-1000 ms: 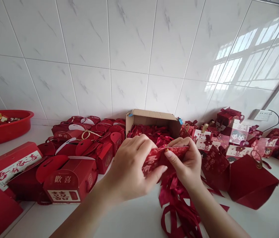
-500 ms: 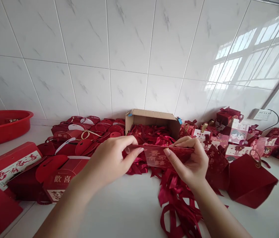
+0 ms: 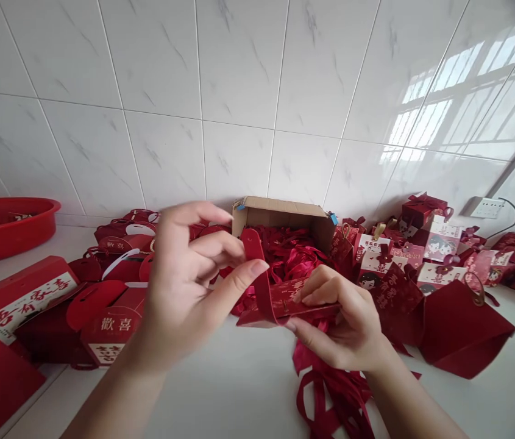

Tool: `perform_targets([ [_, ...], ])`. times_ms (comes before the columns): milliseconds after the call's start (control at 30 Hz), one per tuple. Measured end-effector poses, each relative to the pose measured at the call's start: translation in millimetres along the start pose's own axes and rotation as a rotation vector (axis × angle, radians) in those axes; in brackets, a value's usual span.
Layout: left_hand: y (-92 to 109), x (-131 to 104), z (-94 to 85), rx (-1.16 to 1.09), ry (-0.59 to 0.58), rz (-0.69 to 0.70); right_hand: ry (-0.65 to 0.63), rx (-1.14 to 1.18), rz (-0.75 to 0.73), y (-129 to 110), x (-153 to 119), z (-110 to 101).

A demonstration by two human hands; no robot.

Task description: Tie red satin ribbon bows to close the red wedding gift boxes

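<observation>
My left hand (image 3: 184,292) pinches a red strap (image 3: 262,286) between thumb and curled fingers, its index finger raised off. The strap has a small hole near its rounded top and bends down to the near edge of a red paper gift box (image 3: 245,314). Held tilted above the counter, the box carries pale printed characters. My right hand (image 3: 342,317) is closed on the box's right side, thumb at the near edge and fingers on top. Dark red ribbons (image 3: 330,396) lie on the counter below.
An open cardboard box (image 3: 284,206) full of red ribbons stands against the tiled wall. Folded red boxes (image 3: 115,323) crowd the left, near a red basin (image 3: 14,244) with part of another hand. Finished-looking gift boxes (image 3: 462,329) sit right, below a power socket (image 3: 486,207).
The gift box has tipped and dropped slightly, showing its printed top. My left hand has risen from its left edge and now pulls the red strap upward. My right hand keeps its hold.
</observation>
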State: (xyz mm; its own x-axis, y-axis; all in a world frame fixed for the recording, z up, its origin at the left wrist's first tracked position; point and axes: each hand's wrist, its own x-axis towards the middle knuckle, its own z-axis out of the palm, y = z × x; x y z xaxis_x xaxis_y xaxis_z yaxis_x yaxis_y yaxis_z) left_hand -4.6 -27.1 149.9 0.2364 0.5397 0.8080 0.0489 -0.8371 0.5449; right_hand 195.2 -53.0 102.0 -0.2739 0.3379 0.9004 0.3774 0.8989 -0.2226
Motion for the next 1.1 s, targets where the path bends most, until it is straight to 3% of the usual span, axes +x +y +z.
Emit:
perform_targets([
  [100,-3.5,-1.7,-3.4,0.115,-0.193,-0.044,0.007,-0.006,-0.011,-1.7,0.0,-2.5],
  [200,-3.5,-2.4,-4.6,0.093,-0.387,-0.146,0.019,-0.005,-0.015,-3.1,0.1,-4.3],
  [300,-1.6,-1.8,-1.0,0.048,-0.481,-0.104,0.032,0.007,-0.016,-4.7,0.9,-5.2],
  [400,0.3,-1.2,2.7,0.079,-0.416,-0.039,0.044,0.018,-0.019,-5.8,1.7,-5.7],
  [533,3.1,-2.9,5.2,0.044,-0.35,-0.148,0.056,0.037,-0.001,-5.8,1.8,-6.2],
  [700,5.8,-5.2,7.8,0.027,-0.349,-0.198,0.063,0.051,-0.007,-5.8,2.3,-6.8],
  [1100,6.9,-4.4,6.5,0.027,-0.383,-0.157,0.065,0.057,0.012,-5.5,2.0,-6.4],
])
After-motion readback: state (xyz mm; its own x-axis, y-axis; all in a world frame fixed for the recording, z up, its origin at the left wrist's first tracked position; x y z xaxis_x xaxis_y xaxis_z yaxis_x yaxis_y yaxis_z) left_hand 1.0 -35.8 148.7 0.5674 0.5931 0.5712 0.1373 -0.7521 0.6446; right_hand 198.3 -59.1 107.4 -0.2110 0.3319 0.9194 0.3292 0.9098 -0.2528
